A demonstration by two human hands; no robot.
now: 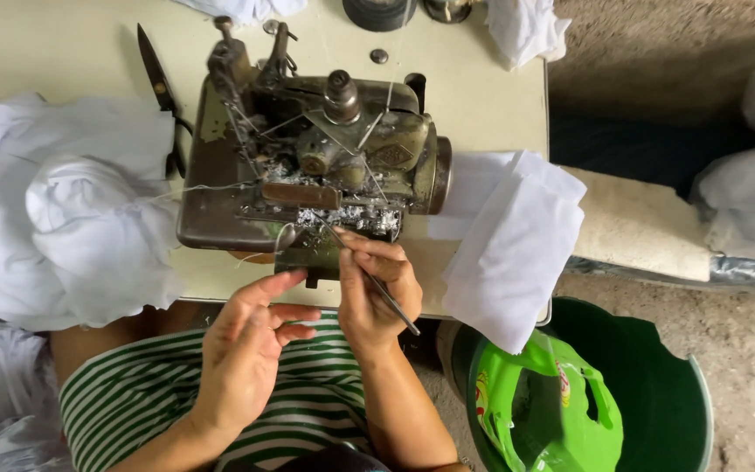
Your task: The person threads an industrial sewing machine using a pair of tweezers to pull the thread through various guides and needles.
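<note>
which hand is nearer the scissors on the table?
Left. The left hand hangs open at the table's front edge, below and right of the black scissors. The right hand, pinching thin tweezers, sits farther right, in front of the sewing machine.

We see the sewing machine (308, 166) on the counter (482, 96), cloth (80, 218) heaped to its left, scissors (161, 87) between them, folded cloth (513, 245) overhanging right, a bucket (657, 393) below on the floor.
</note>
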